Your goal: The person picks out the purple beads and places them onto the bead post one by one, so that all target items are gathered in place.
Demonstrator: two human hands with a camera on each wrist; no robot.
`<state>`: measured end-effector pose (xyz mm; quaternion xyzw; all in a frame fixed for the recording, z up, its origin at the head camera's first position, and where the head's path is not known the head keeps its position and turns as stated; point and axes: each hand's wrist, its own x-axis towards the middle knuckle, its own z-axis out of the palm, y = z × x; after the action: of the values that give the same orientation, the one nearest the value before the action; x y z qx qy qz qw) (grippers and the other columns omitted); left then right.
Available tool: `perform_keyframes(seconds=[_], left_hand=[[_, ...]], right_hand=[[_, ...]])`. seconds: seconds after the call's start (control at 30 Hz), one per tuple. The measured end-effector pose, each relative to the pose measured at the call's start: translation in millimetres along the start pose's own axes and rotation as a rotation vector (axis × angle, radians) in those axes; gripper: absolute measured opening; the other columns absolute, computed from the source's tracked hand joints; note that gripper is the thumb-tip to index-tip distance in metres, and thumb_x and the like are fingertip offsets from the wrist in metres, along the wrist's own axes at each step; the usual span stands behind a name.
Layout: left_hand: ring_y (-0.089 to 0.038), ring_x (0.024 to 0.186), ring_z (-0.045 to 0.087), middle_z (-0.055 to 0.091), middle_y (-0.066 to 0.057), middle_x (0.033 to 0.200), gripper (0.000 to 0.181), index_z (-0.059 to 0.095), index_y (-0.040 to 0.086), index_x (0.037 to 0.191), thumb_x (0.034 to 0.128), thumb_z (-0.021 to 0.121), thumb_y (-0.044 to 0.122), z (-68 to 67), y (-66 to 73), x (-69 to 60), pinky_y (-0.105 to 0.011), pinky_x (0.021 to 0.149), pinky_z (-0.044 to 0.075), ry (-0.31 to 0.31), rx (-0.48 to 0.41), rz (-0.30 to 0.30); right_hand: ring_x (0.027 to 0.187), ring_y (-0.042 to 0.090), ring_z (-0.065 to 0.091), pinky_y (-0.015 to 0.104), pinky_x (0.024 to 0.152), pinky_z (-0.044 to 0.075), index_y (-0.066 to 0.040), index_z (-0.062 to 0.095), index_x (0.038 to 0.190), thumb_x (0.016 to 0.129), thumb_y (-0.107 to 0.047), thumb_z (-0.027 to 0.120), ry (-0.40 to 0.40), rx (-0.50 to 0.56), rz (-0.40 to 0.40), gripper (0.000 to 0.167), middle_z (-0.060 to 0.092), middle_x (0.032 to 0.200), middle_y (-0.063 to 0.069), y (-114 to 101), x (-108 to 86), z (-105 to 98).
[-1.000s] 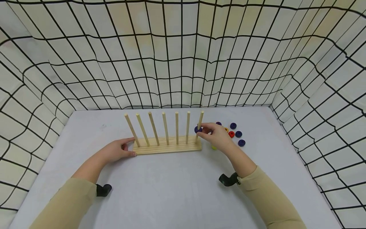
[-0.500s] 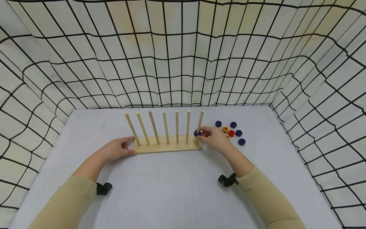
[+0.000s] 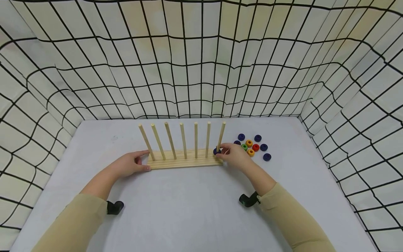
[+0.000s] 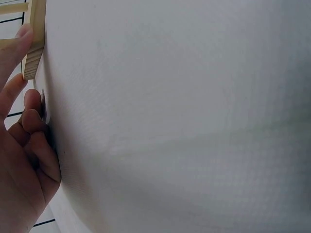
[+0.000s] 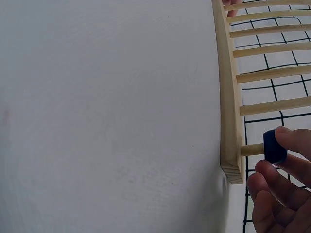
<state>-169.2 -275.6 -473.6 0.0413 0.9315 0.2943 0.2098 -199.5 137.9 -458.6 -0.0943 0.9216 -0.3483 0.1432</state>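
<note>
A pale wooden peg rack (image 3: 185,161) lies on the white table, with several upright pegs in a row. My left hand (image 3: 127,163) holds the rack's left end between thumb and forefinger; in the left wrist view its other fingers (image 4: 41,145) are curled beside the end. At the rightmost peg (image 3: 221,134), my right hand (image 3: 236,155) pinches a dark blue bead (image 5: 275,146). The bead is threaded on that peg, a short way above the base. Bare peg shows between bead and base in the right wrist view.
Loose beads lie right of the rack: several dark blue ones (image 3: 263,147), a red one (image 3: 255,147), two orange ones (image 3: 249,143) and a green one (image 3: 244,147). Black netting (image 3: 201,75) over white walls encloses the table (image 3: 189,210) at the back and sides.
My right hand has slid the blue bead down the rightmost peg, from around mid-height to near the base. My left hand has stayed on the rack's left end.
</note>
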Motion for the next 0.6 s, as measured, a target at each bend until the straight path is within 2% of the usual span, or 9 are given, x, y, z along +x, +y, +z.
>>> perform_keyframes(seconds=[0.27, 0.6], left_hand=[[-0.02, 0.073, 0.045, 0.05, -0.005, 0.082, 0.087, 0.041, 0.004, 0.15, 0.0829, 0.078, 0.045, -0.9, 0.7, 0.4, -0.034, 0.065, 0.035, -0.002, 0.009, 0.01], [-0.02, 0.074, 0.045, 0.051, -0.005, 0.081, 0.087, 0.041, 0.004, 0.15, 0.0829, 0.078, 0.045, -1.2, 0.1, 0.2, -0.035, 0.066, 0.036, -0.003, 0.015, 0.018]], right_hand=[[0.078, 0.016, 0.058, 0.029, 0.063, 0.048, -0.015, 0.067, 0.126, 0.091, -0.032, 0.073, -0.042, -0.001, 0.039, 0.04, 0.064, 0.097, 0.001, 2.1, 4.7, 4.9], [0.067, 0.015, 0.055, 0.027, 0.058, 0.044, -0.014, 0.068, 0.125, 0.091, -0.032, 0.073, -0.056, -0.059, 0.043, 0.039, 0.062, 0.087, 0.0, 1.8, 6.5, 6.8]])
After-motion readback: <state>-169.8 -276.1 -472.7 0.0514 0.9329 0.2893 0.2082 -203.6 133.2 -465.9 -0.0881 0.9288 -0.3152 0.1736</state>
